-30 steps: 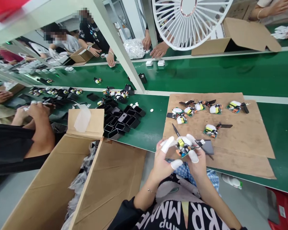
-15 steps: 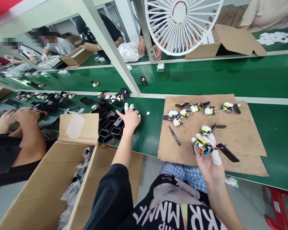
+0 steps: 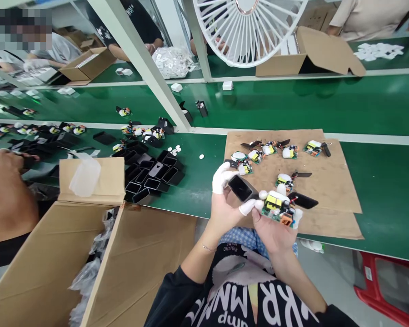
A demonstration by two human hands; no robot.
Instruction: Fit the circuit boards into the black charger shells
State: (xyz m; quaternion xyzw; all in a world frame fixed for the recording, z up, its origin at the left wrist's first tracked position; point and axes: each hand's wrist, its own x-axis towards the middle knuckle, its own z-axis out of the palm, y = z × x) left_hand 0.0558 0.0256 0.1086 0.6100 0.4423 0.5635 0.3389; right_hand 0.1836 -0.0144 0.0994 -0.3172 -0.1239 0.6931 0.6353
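The left hand (image 3: 223, 197) holds a black case (image 3: 242, 188) in its grip, while the right hand (image 3: 276, 234) grips a circuit board (image 3: 275, 205) just beside it, over the near part of the cardboard (image 3: 322, 186). These 2 are separate: the board sits outside the case, with its black flap (image 3: 304, 200) sticking out sideways. Several loose boards (image 3: 289, 152) lie uncased on the cardboard, apparently unworked; no cased board shows there. Open cases (image 3: 157, 171) are piled on the counter (image 3: 199, 195), left of the cardboard.
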